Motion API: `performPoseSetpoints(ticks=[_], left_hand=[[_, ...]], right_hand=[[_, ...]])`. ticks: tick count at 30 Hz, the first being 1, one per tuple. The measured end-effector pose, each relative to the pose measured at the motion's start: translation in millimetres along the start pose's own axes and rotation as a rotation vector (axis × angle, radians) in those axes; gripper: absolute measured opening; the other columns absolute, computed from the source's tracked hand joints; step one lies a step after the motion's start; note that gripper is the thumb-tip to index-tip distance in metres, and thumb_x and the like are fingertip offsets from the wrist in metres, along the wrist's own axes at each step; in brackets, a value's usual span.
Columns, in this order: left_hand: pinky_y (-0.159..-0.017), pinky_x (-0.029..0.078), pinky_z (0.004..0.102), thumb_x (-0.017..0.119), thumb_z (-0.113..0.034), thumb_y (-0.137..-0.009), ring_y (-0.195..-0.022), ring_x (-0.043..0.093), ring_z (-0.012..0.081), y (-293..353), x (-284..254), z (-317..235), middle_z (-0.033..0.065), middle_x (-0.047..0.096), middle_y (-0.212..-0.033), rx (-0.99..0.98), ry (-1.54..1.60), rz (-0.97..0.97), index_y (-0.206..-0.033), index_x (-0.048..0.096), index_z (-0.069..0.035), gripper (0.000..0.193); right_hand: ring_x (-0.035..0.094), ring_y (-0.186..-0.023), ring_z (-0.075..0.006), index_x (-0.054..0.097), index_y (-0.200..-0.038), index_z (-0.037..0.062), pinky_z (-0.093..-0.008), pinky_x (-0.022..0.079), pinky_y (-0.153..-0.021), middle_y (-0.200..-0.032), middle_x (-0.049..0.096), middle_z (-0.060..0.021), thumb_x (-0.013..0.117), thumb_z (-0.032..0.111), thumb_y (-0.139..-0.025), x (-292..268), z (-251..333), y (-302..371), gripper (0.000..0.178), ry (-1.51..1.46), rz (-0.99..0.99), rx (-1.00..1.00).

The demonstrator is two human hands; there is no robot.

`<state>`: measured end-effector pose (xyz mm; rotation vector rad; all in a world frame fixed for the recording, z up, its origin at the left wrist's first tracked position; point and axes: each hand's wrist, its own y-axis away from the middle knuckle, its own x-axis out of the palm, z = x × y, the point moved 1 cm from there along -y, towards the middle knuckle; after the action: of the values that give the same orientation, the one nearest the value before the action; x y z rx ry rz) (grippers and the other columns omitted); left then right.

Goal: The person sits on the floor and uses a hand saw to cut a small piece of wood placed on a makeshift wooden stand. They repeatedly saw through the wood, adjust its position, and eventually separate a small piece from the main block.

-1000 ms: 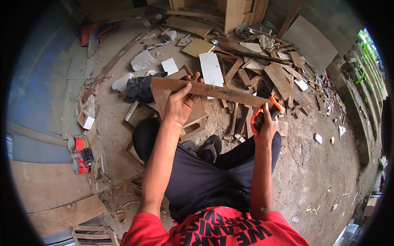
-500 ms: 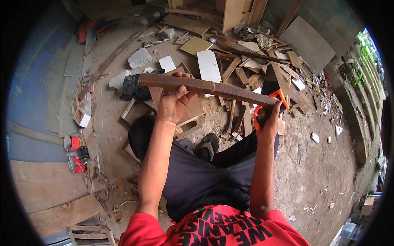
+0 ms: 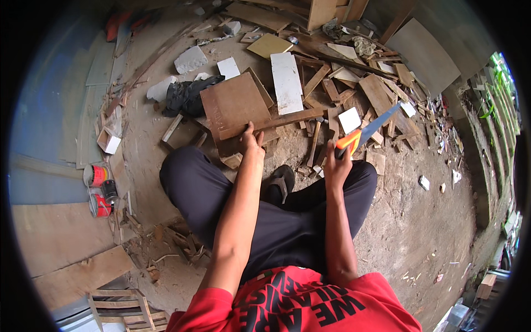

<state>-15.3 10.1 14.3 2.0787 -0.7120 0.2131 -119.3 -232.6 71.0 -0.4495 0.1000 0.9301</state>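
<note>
Dressed in a bright red T-shirt (image 3: 368,301), nearer the body than either grip, with short sleeves (image 3: 207,306) ending above the elbows. Printed with bold black block lettering (image 3: 298,304) in slanting rows, plus a small green and white mark (image 3: 268,273) by the hem. Bare from sleeves to left hand (image 3: 251,140) and right hand (image 3: 337,165). Clad, bodyward of both grips, in plain blackish trousers (image 3: 293,224), softly creased. Shod, between the grips, in dark footwear (image 3: 283,182) with a greyish band.

- Left arm (image 3: 235,216) extended forward, slanting inward
- Left hand (image 3: 251,139) partly curled
- Right arm (image 3: 341,232) forward, slightly bent
- Right hand (image 3: 338,166) curled in grip, apart from left
</note>
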Motion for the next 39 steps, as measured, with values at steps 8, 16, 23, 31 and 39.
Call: performPoseSetpoints(ticks=[8, 16, 23, 31, 39], left_hand=[[-0.078, 0.056, 0.0453, 0.076, -0.067, -0.073, -0.088, 0.073, 0.0375, -61.6, -38.2, -3.5, 0.0294, 0.072, -0.09, 0.483, -1.087, -0.113, -0.085, 0.073, 0.01, 0.078], [-0.095, 0.043, 0.0474, 0.074, -0.036, -0.086, -0.113, 0.055, 0.0333, 14.2, -10.2, -34.3, 0.0127, 0.061, -0.116, 1.318, -1.834, 0.001, -0.12, 0.061, -0.009, 0.045], [-0.099, 0.04, 0.0485, 0.071, -0.026, -0.088, -0.118, 0.054, 0.0297, -12.1, -20.5, -19.5, 0.0094, 0.06, -0.12, 1.505, -1.626, 0.612, -0.127, 0.059, -0.009, 0.044], [-0.098, 0.041, 0.0463, 0.067, -0.032, -0.09, -0.116, 0.055, 0.0255, -7.7, -6.2, 1.0, 0.0043, 0.061, -0.119, 1.526, -1.731, 0.509, -0.127, 0.058, -0.012, 0.043], [-0.108, 0.034, 0.0481, 0.064, -0.03, -0.093, -0.116, 0.053, 0.0249, -7.1, -3.0, 22.4, 0.0047, 0.059, -0.12, 1.727, -1.705, 0.273, -0.131, 0.057, -0.013, 0.043]], right_hand=[[0.052, -0.057, -0.0153, 0.059, -0.087, -0.0004, -0.0317, 0.044, -0.056, -0.066, 0.055, -0.0086, 0.082, 0.015, -0.082, -1.2, 24.5, 58.2, 0.028, -0.122, 0.416, -0.111], [0.048, -0.055, -0.0142, 0.056, -0.082, -0.0006, -0.0323, 0.042, -0.053, -0.062, 0.051, -0.0089, 0.079, 0.022, -0.086, -0.9, 49.9, 59.5, 0.032, -0.098, 0.519, -0.123], [0.049, -0.058, -0.0093, 0.061, -0.089, -0.0032, -0.0298, 0.04, -0.053, -0.062, 0.051, -0.0028, 0.063, 0.033, -0.098, 3.3, 27.7, 72.0, 0.037, -0.31, 0.349, 0.203], [0.045, -0.054, -0.0083, 0.058, -0.08, -0.0024, -0.0292, 0.039, -0.051, -0.058, 0.05, -0.0037, 0.058, 0.028, -0.1, 22.2, 33.6, 86.5, 0.036, -0.247, 0.397, 0.186], [0.05, -0.056, -0.0073, 0.059, -0.081, -0.0028, -0.0264, 0.04, -0.051, -0.061, 0.055, -0.0013, 0.057, 0.024, -0.1, 18.1, 36.4, 81.4, 0.034, -0.356, 0.405, 0.342]])
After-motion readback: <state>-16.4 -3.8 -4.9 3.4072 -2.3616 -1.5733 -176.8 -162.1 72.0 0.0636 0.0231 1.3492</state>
